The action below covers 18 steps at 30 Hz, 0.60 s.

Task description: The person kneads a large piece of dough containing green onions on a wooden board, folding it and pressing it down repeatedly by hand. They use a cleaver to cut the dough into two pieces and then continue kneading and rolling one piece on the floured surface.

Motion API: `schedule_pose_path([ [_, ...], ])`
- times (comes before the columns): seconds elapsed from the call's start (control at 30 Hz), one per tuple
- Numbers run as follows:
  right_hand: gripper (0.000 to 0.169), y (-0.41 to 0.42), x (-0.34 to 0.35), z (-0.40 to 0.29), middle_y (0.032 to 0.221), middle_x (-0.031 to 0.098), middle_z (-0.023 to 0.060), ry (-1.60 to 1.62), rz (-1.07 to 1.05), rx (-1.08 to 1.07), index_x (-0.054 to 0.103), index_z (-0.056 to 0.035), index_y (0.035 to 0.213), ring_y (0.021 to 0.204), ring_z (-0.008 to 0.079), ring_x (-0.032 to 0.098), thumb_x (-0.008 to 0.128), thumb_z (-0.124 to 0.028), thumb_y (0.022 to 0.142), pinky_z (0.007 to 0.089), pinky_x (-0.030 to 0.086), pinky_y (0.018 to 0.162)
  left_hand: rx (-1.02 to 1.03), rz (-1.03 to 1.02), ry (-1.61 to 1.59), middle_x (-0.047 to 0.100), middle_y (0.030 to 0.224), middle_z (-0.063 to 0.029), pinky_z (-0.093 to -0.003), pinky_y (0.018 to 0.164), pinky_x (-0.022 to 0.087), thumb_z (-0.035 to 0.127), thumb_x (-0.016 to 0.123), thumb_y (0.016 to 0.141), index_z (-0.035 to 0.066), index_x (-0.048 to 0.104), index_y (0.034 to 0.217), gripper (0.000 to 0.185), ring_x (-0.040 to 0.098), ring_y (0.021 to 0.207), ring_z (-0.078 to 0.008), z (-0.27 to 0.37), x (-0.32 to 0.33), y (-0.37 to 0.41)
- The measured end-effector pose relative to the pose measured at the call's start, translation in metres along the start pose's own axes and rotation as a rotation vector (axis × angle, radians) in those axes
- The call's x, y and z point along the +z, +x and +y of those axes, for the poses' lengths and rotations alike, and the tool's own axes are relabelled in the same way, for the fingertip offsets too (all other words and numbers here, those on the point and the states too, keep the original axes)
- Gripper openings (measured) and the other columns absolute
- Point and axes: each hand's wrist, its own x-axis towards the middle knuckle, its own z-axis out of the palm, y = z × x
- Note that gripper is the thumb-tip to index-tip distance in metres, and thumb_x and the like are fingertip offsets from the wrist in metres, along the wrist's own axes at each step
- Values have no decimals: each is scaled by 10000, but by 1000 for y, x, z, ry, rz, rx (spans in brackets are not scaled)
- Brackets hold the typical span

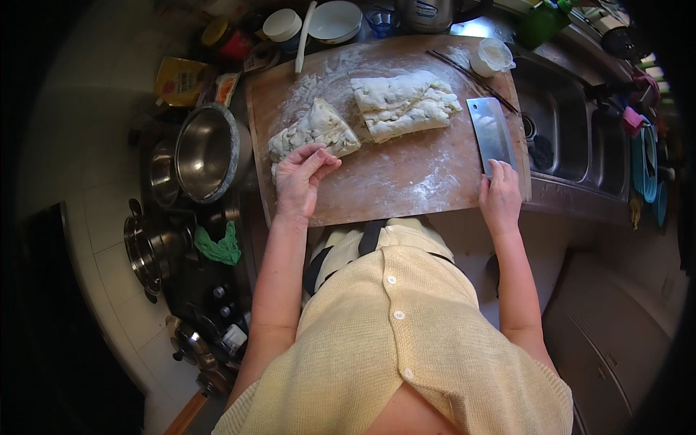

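My right hand (501,194) grips the handle end of a Chinese cleaver (491,130), whose wide blade lies flat along the right side of a floured wooden board (375,187). The handle is hidden under my fingers. At the board's left, my left hand (305,176) hovers by the near edge of a smaller piece of filled, floury dough (315,133). Its thumb and fingertips are pinched together, with nothing visible between them. A larger folded slab of dough (405,103) rests just right of the smaller piece, with green bits showing at its cut edges.
Chopsticks (473,81) and a plastic cup of white powder (491,57) occupy the board's far right corner. A steel sink (554,119) adjoins on the right. Left of the board stands a large metal bowl (205,152). A white bowl (334,22) sits behind.
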Motion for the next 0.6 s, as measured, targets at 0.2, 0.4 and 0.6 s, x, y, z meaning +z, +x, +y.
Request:
schedule_pose_path([
  [0.2,329,31,8,-38,1095,604,163,251,-1,-178,580,-9,1149,1026,342,576,628,-2,823,413,487,894,173,244,365,687,842,-72,-282,716,564,22,599,950,-25,686,1024,123,665,755,-155,4,-14,14],
  [0.4,305,39,29,-92,1045,619,172,558,-177,-243,580,-11,1145,980,348,594,616,-5,842,422,489,873,637,337,1002,711,859,-88,-318,657,504,56,572,941,29,672,1046,148,655,723,-181,-3,-30,58],
  [0.6,219,41,57,-126,944,679,169,980,-567,3,605,-4,1133,821,309,677,593,-88,931,385,538,760,485,217,1490,688,1006,-136,-451,784,481,126,567,928,104,564,1226,299,633,912,-362,-3,-15,77],
])
